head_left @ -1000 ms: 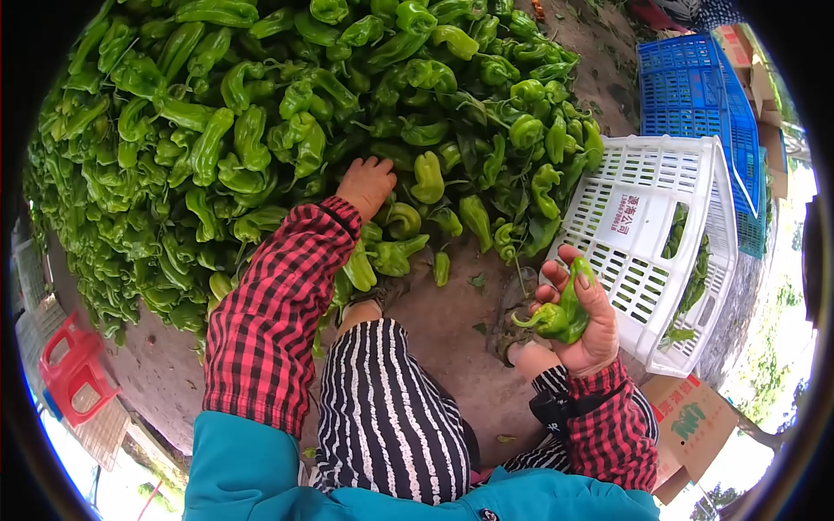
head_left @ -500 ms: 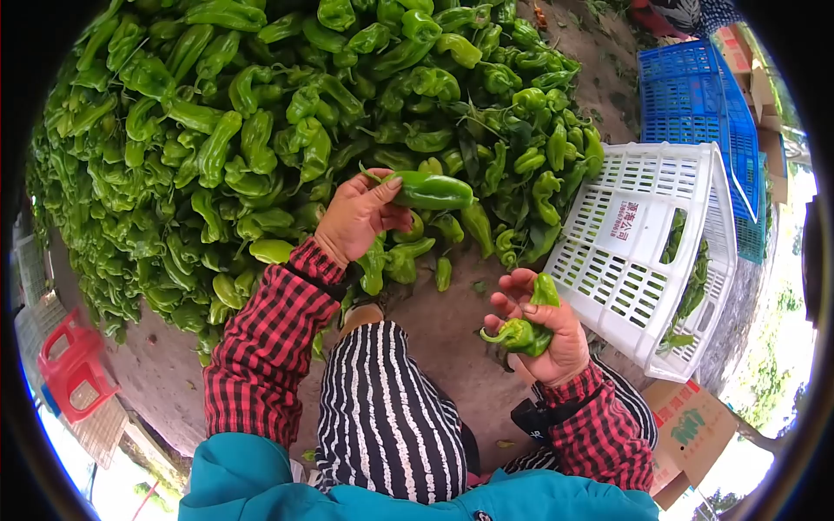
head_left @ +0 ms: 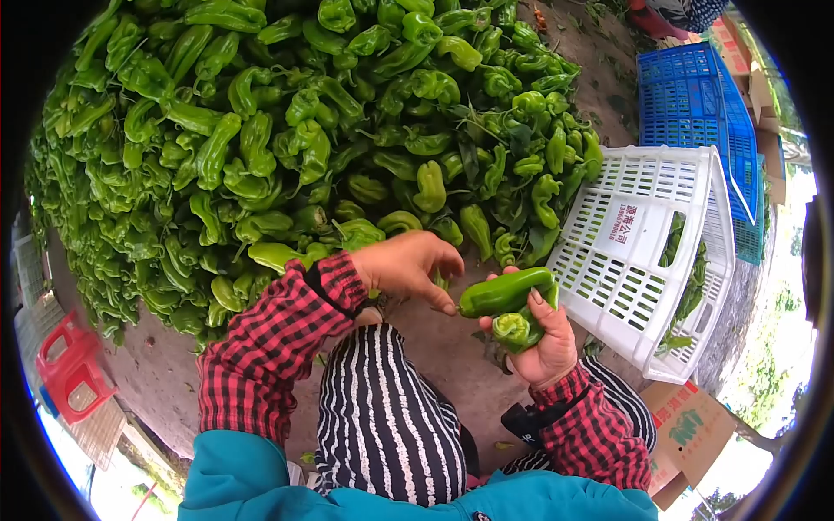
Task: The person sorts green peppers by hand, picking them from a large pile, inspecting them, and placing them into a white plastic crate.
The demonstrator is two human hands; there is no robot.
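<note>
My right hand (head_left: 549, 346) is closed around green peppers. A long, smooth green pepper (head_left: 502, 293) lies across its fingers, and a crumpled green pepper (head_left: 514, 328) sits below that one in the palm. Just left of the long pepper, my left hand (head_left: 413, 267) has its fingers apart and curved, holding nothing. Its thumb tip is right by the pepper's end. Beyond both hands rises a large heap of green peppers (head_left: 261, 143), with some leaves among them on its right side.
At right a white plastic crate (head_left: 608, 252) lies tipped, with green peppers inside. Blue crates (head_left: 686, 95) stand behind it, and a cardboard box (head_left: 691, 434) is below. A red plastic stool (head_left: 74, 365) is at far left. Another person's leg (head_left: 656, 22) shows at the top right.
The long pepper has passed from my left hand into my right, beside the crumpled one. My left hand came down and right from the heap and let go of it.
</note>
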